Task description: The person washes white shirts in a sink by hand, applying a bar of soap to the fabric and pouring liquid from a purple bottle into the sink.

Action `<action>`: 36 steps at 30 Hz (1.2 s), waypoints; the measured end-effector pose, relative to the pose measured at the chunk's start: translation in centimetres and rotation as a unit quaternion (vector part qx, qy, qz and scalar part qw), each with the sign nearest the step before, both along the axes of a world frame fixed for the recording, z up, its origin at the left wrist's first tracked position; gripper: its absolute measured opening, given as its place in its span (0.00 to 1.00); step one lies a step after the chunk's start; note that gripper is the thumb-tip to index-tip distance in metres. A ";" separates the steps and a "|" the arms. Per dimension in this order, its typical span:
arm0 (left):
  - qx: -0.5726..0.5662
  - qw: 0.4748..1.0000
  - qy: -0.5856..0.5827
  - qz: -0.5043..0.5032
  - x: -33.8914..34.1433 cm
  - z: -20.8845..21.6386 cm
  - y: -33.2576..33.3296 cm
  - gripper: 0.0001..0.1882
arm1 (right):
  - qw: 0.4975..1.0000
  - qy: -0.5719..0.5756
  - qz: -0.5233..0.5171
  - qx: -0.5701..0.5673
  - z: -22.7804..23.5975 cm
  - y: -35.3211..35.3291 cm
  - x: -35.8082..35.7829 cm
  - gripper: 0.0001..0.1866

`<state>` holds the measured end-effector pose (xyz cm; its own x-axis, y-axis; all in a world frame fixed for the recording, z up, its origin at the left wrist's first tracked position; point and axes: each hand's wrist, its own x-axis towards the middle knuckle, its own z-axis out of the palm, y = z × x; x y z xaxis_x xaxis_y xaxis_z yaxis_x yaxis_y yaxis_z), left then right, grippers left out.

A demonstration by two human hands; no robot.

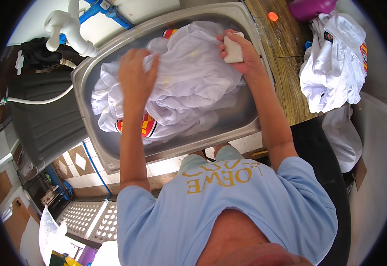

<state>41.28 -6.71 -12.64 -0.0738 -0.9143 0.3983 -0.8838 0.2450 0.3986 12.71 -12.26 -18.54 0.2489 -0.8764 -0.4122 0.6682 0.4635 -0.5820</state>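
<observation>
Okay, reaching in light blue shirt [171, 221] over metal basin [202, 144] of wet white garments [193, 84], with left hand [136, 73] above them in loosely spread grip, too blurred to tell contact. Holding whitish bar [233, 49] in right hand [250, 62] with grip wrapped around it, near basin's far right corner. Beyond, showing white clothing [330, 66] at wooden tabletop's [286, 84] right edge, white tap [71, 32] far left.

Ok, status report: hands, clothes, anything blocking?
Right fingers gripping off-white, rounded soap-like block. Left fingers blurred over crumpled white fabric garments, contact unclear. Garments heaped in grey metal sink, nothing visibly blocking.
</observation>
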 end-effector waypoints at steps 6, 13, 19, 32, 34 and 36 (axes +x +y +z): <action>0.156 0.981 -0.078 -0.083 -5.5 -3.9 -5.8 0.14 | 0.994 -0.097 0.024 0.035 -1.0 0.1 -0.7 0.15; 0.261 0.931 0.226 -0.120 -3.7 -3.2 -9.3 0.17 | 0.987 -0.144 0.043 0.052 -1.2 -0.3 -0.7 0.18; 0.270 0.955 -0.058 -0.109 -4.8 -3.4 -7.5 0.17 | 0.987 -0.145 0.047 0.050 -1.7 -0.8 -0.6 0.20; 0.500 0.669 0.543 -0.092 -3.7 -3.5 -8.6 0.14 | 0.991 -0.129 0.030 0.025 -1.1 -1.1 0.2 0.22; 0.539 0.635 0.546 -0.087 -2.8 -4.7 -8.4 0.17 | 0.991 -0.129 0.035 -0.002 -1.4 -1.2 0.5 0.22; 0.515 0.632 0.572 -0.088 -2.6 -5.4 -8.1 0.17 | 0.999 -0.043 0.000 -0.032 -1.1 -1.0 1.8 0.23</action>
